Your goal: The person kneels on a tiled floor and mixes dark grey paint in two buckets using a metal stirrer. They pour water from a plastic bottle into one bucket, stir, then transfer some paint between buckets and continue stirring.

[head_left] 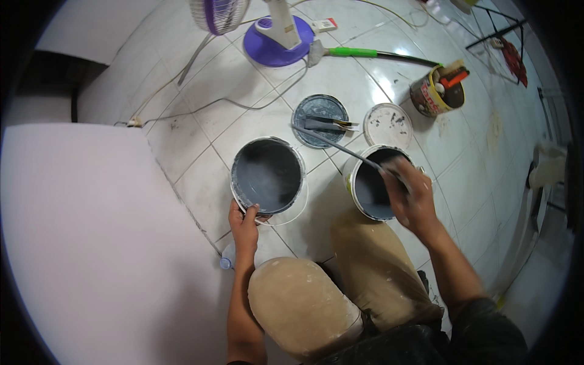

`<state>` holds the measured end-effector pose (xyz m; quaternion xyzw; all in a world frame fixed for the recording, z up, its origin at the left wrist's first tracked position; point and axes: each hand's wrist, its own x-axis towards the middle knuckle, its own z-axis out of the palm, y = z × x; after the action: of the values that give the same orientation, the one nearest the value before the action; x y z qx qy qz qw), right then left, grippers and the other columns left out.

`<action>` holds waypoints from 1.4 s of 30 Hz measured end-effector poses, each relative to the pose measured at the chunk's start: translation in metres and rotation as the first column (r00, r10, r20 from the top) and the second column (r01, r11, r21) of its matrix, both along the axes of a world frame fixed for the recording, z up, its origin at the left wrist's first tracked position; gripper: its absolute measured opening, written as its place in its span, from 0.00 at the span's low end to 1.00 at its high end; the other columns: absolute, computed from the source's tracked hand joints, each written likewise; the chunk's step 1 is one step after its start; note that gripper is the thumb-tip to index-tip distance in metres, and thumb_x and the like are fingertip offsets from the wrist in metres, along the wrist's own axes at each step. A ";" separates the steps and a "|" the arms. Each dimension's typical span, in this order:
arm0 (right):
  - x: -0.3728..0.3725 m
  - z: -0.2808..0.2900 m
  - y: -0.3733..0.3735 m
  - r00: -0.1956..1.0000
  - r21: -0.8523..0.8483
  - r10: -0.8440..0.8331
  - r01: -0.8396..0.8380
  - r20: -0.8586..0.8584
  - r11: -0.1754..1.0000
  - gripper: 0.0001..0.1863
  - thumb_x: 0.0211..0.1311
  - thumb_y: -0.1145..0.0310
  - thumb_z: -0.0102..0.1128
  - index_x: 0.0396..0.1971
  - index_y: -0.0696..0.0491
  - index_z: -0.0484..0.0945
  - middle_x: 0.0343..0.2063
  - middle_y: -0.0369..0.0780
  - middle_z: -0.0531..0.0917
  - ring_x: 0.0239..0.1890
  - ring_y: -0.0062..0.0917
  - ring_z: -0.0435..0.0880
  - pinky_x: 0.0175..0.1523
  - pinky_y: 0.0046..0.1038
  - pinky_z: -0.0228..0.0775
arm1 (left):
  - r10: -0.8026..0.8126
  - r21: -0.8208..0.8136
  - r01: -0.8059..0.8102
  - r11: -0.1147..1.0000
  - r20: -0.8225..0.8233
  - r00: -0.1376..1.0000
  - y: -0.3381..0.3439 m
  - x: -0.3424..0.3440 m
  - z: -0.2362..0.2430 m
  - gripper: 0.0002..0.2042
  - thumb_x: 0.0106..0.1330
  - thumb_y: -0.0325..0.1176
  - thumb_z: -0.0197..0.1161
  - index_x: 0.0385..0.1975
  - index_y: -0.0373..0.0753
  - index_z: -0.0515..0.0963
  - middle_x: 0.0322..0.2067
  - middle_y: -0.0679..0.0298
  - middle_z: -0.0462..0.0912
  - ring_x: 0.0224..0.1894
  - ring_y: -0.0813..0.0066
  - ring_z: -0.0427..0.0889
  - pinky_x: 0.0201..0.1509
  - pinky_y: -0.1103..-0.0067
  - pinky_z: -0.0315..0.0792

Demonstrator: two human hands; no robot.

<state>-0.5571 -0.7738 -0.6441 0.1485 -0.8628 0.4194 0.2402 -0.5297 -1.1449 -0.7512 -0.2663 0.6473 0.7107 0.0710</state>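
Near the floor's (194, 161) left edge, clasping a bucket (243, 159) with left hand (244, 225), clutching a stick (334, 145) over the second bucket (348, 177) with right hand (413, 194); probably mixing paint (370, 190), next needing steady stirring

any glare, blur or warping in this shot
Head view: the right hand is blurred, the left hand looks sharper; head view: white glare spots on the floor toward the top; head view: tile lines bend near the dark rim.

Gap between buckets (267, 139) (351, 184), stick (336, 145) across
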 end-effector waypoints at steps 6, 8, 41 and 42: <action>-0.031 0.010 -0.017 0.912 -0.112 0.085 -0.043 0.401 0.993 0.07 0.69 0.76 0.67 0.42 0.58 0.78 0.26 0.49 0.80 0.25 0.43 0.80 0.31 0.39 0.72 | -0.268 -0.110 0.272 0.956 0.054 0.962 -0.047 -0.040 -0.004 0.15 0.70 0.21 0.61 0.56 0.34 0.76 0.48 0.60 0.87 0.41 0.73 0.89 0.39 0.76 0.88; -0.009 0.010 -0.015 0.849 -0.216 0.088 0.031 0.521 0.976 0.05 0.69 0.76 0.66 0.39 0.57 0.79 0.25 0.49 0.79 0.22 0.40 0.78 0.30 0.37 0.70 | -0.317 -0.241 0.338 0.910 0.120 0.941 -0.059 -0.046 -0.001 0.13 0.75 0.28 0.64 0.56 0.34 0.76 0.47 0.59 0.87 0.43 0.72 0.88 0.41 0.75 0.87; 0.016 -0.043 0.082 0.790 0.685 -0.290 -0.213 0.540 0.696 0.10 0.69 0.71 0.56 0.30 0.57 0.84 0.25 0.50 0.88 0.29 0.47 0.91 0.35 0.49 0.83 | 0.174 -0.702 -0.372 0.607 -0.339 0.925 -0.060 0.155 0.102 0.24 0.80 0.31 0.61 0.72 0.29 0.69 0.72 0.50 0.73 0.70 0.56 0.78 0.72 0.65 0.74; 0.031 -0.041 0.076 0.779 0.687 -0.278 -0.253 0.562 0.681 0.11 0.68 0.71 0.56 0.28 0.57 0.84 0.25 0.51 0.88 0.29 0.48 0.91 0.36 0.49 0.83 | 0.234 -0.660 -0.437 0.611 -0.377 0.896 -0.064 0.172 0.081 0.24 0.79 0.30 0.64 0.72 0.30 0.71 0.70 0.49 0.76 0.68 0.57 0.80 0.72 0.66 0.75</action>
<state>-0.5264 -0.6979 -0.6848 0.0771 -0.9856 0.0616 -0.1375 -0.3581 -1.2090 -0.6703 -0.2964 0.8170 0.4209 -0.2598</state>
